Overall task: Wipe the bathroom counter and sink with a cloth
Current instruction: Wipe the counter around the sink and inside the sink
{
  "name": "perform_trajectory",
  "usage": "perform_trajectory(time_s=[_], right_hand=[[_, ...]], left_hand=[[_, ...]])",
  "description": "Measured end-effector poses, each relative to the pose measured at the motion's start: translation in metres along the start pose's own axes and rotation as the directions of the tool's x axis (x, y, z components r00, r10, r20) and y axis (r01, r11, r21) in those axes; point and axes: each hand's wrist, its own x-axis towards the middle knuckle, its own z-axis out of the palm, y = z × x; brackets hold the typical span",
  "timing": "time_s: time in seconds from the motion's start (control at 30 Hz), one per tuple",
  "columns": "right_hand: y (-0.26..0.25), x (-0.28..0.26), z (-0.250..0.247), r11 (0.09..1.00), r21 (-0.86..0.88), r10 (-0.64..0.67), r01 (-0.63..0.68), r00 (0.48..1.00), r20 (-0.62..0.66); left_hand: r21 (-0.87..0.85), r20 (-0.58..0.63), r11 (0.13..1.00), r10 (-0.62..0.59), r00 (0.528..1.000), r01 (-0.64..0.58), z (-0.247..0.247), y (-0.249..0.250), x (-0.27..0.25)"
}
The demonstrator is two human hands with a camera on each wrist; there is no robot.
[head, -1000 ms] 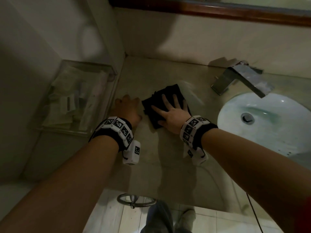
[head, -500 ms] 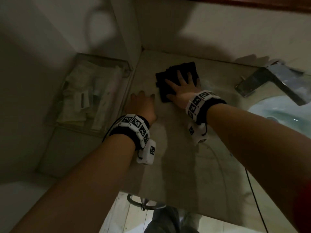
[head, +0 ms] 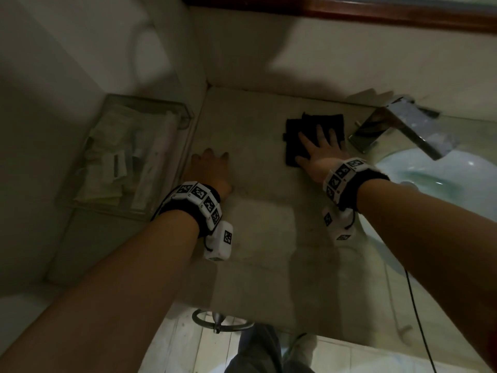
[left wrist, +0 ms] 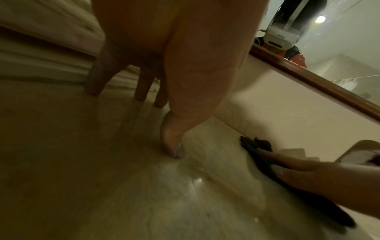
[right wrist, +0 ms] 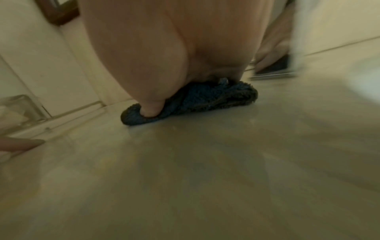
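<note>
From the head view, the right hand (head: 318, 154) lies flat, fingers spread, pressing a dark cloth (head: 313, 130) onto the pale stone table (head: 263, 232). The cloth is folded and rumpled, nearly black in this dim light, sitting toward one o'clock just beside the chrome faucet (head: 398, 125). The sink (head: 435, 181) curves away at three o'clock. The left hand (head: 211, 170) rests palm down on the bare table, holding nothing, next to a clear tray (head: 129, 154) of packets at nine o'clock.

From the left wrist, the fingers (left wrist: 141, 87) stand straight with tips on the table (left wrist: 123, 186); the cloth (left wrist: 255, 146) shows thin and dark at three o'clock under the other hand.

From the right wrist, the cloth (right wrist: 205, 97) looks looped, fluffy, bluish-grey, bunched under the palm, with the thumb sunk into it.
</note>
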Motion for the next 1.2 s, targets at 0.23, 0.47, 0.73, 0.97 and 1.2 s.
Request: perform_trajectory(time_s=[0.23,0.47,0.73,0.97,1.2], right_hand=[[0.032,-0.054,0.026,1.000,-0.004,0.024,-0.024,1.000,0.019],[0.034,-0.088,0.054,0.998,-0.051,-0.034,0.033,0.999,-0.008],[0.009,-0.050,0.035,0.999,-0.022,-0.028,0.029,0.999,0.018],[-0.038,0.002,0.003,0.997,-0.032,-0.067,0.068,0.997,0.030],[-0.079,0.045,-0.019,0.995,-0.044,-0.084,0.084,0.996,-0.002]], left_hand=[[0.013,0.031,1.000,-0.008,0.999,0.007,-0.006,0.004,-0.004],[0.071,0.028,0.997,0.003,1.000,-0.005,-0.013,0.007,-0.009],[0.011,0.001,1.000,0.013,1.000,-0.013,-0.008,0.002,-0.008],[-0.020,-0.017,1.000,0.023,1.000,-0.023,-0.004,0.001,-0.002],[-0.061,-0.047,0.998,0.029,0.998,-0.032,-0.002,0.001,-0.004]])
